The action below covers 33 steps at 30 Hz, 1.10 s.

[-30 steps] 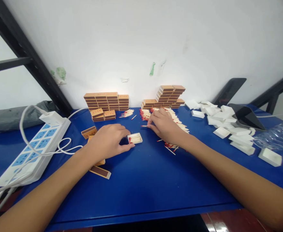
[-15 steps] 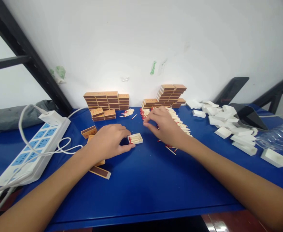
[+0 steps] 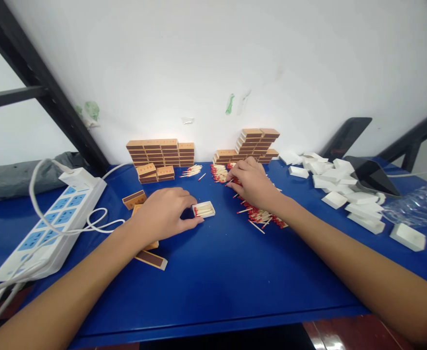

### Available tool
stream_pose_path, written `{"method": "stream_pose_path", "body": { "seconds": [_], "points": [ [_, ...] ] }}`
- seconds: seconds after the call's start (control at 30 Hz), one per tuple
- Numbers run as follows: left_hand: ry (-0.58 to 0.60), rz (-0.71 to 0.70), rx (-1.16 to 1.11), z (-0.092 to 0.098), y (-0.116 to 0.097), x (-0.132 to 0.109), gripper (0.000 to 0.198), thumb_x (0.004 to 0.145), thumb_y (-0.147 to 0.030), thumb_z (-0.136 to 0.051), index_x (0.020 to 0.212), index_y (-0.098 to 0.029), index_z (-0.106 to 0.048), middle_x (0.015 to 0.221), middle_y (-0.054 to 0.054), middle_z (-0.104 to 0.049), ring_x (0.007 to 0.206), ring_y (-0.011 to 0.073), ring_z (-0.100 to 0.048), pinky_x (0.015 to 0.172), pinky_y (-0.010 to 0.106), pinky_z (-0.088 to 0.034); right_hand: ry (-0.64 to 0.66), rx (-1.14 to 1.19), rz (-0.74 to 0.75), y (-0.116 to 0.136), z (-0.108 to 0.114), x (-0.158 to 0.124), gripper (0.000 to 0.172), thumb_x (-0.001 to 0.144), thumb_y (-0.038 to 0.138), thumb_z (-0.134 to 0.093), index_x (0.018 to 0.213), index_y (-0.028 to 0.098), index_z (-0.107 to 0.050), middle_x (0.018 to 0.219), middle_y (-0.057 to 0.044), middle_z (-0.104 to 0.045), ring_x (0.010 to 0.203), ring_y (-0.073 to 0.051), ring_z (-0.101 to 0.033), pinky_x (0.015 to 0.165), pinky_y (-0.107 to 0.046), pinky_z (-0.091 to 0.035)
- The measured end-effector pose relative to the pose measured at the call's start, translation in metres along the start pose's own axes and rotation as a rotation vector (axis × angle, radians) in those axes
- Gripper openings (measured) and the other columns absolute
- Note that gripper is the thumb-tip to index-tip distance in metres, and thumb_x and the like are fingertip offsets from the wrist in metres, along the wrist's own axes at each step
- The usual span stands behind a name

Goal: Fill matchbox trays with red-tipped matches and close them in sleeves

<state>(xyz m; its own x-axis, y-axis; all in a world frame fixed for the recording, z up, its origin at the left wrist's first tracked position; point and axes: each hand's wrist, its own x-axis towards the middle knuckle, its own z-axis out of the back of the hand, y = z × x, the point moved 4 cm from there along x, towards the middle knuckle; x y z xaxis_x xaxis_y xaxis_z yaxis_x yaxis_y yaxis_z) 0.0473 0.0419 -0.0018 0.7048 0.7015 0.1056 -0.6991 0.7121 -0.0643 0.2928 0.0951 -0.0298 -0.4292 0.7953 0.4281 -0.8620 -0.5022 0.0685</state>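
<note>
My left hand [image 3: 167, 211] curls round the left end of a small white matchbox tray [image 3: 209, 214], thumb along its near side and fingers at the far corner. Red-tipped matches [image 3: 204, 209] lie in that tray. Over the loose match pile [image 3: 260, 215] is my right hand [image 3: 251, 181], its thumb and forefinger pinched at the pile's left edge around what look like matches; the fingertips are small and partly hidden. Under and beside my left wrist lie several matchbox sleeves [image 3: 151, 259].
Stacked matchboxes [image 3: 160, 153] stand against the wall, with another stack [image 3: 257, 143] right of them. A small match group [image 3: 191, 170] lies between. White trays [image 3: 366, 209], a plastic bottle [image 3: 417, 206] and a dark stand [image 3: 368, 177] are right; a power strip [image 3: 53, 228] with cables is left.
My right hand has shifted slightly right and down onto the match pile, uncovering matches at its back left. My left hand and the tray stay in place.
</note>
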Motion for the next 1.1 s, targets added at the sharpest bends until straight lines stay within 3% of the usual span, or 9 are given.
{"method": "stream_pose_path", "body": {
  "seconds": [0.27,0.57,0.73,1.1],
  "points": [
    [0.024,0.013,0.007,-0.001,0.0,-0.001,0.035,0.1,-0.049,-0.069,0.112,-0.018,-0.079,0.101,0.007,-0.078,0.097,0.0274,-0.074,0.08,0.038,-0.054,0.043,0.001,0.006,-0.006,-0.004,0.001,0.013,0.103,0.025,-0.064,0.095,0.021,-0.073,0.105,-0.013,-0.068,0.105,-0.031,-0.049,0.088,-0.043,-0.036],
    [0.009,0.003,-0.001,-0.003,0.001,-0.001,0.034,0.099,-0.049,-0.071,0.113,-0.018,-0.079,0.101,0.007,-0.078,0.097,0.027,-0.074,0.081,0.038,-0.054,0.099,0.087,0.139,0.014,0.005,0.0,0.016,0.107,0.022,-0.056,0.1,0.021,-0.071,0.112,-0.013,-0.065,0.104,-0.029,-0.048,0.093,-0.043,-0.038],
    [0.005,0.003,-0.005,-0.003,0.001,-0.001,0.033,0.099,-0.048,-0.071,0.113,-0.019,-0.079,0.101,0.007,-0.078,0.096,0.0262,-0.074,0.08,0.037,-0.054,0.127,0.077,0.125,0.006,0.003,-0.002,0.008,0.101,0.022,-0.066,0.105,0.021,-0.073,0.113,-0.013,-0.067,0.107,-0.03,-0.05,0.092,-0.043,-0.039],
    [0.005,0.031,-0.039,0.0,0.001,-0.003,0.039,0.094,-0.05,-0.074,0.114,-0.017,-0.078,0.108,0.008,-0.077,0.102,0.0279,-0.072,0.086,0.041,-0.056,0.168,0.042,0.1,0.007,0.001,0.0,0.01,0.104,0.026,-0.066,0.1,0.019,-0.071,0.113,-0.014,-0.069,0.105,-0.03,-0.053,0.093,-0.044,-0.041]
  ]
}}
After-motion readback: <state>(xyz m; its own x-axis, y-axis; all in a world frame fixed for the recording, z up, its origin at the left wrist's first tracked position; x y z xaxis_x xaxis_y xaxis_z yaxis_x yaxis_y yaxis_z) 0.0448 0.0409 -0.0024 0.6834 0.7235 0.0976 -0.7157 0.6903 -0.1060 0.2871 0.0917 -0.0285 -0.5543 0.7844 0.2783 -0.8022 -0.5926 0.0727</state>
